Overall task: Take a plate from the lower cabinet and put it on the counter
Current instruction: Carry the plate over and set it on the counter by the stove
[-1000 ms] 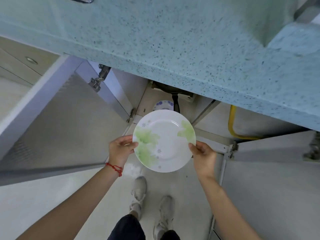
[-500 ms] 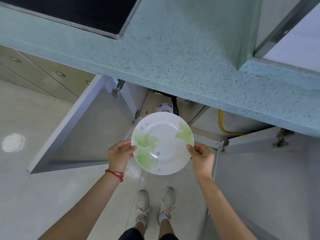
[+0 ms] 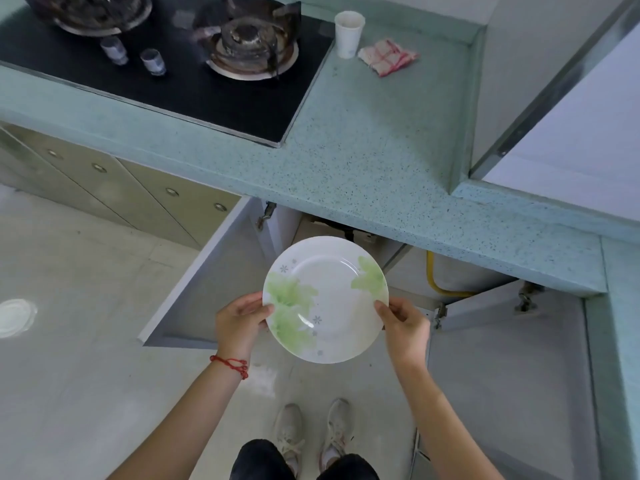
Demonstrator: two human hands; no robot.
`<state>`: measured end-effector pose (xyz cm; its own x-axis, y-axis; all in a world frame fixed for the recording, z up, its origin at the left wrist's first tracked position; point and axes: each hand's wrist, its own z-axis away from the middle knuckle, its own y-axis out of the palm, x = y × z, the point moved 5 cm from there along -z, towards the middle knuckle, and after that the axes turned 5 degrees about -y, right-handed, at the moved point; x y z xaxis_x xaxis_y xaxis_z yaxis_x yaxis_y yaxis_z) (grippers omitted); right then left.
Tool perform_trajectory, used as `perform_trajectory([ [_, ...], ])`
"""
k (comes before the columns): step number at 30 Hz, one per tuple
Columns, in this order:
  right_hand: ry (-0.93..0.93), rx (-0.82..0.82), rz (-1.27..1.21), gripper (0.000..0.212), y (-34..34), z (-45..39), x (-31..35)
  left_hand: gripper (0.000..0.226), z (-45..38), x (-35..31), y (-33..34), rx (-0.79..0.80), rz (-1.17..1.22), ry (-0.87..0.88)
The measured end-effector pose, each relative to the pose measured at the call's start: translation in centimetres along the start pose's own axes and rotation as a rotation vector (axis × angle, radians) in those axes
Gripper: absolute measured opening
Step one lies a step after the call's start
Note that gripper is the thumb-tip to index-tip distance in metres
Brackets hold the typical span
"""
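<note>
I hold a white plate (image 3: 325, 299) with green leaf prints level in front of me, below the counter's front edge. My left hand (image 3: 239, 322) grips its left rim, a red string around that wrist. My right hand (image 3: 405, 327) grips the right rim. The speckled blue-green counter (image 3: 374, 157) runs across the view above the plate. The lower cabinet (image 3: 311, 226) under it stands open, its inside mostly hidden by the plate and counter edge.
A black gas hob (image 3: 166, 60) with two burners fills the counter's left part. A paper cup (image 3: 349, 33) and a folded cloth (image 3: 388, 57) sit at the counter's back. Two open cabinet doors (image 3: 214, 282) flank me. A yellow gas hose (image 3: 433, 275) runs inside the cabinet.
The view has risen, so the hob, cup and cloth on the counter now show. The plate has come up with both hands, still gripped at both rims.
</note>
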<state>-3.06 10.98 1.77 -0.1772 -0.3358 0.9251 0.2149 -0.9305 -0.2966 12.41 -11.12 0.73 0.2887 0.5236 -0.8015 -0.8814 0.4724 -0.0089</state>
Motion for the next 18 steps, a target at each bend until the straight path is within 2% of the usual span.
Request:
perform_trajectory([
  [3,-0.019,0.007,0.015,0.018,0.1,1.0,1.6,0.025,0.9,-1.4,-0.9,0.018,0.027,0.014],
  [11,-0.099,0.059,0.013,0.033,1.4,3.1,5.3,0.024,3.0,-4.1,-3.9,0.008,0.060,0.052],
  [18,-0.139,0.196,0.037,0.021,3.9,3.1,7.5,0.025,4.5,-4.8,-6.9,-0.105,0.136,0.073],
])
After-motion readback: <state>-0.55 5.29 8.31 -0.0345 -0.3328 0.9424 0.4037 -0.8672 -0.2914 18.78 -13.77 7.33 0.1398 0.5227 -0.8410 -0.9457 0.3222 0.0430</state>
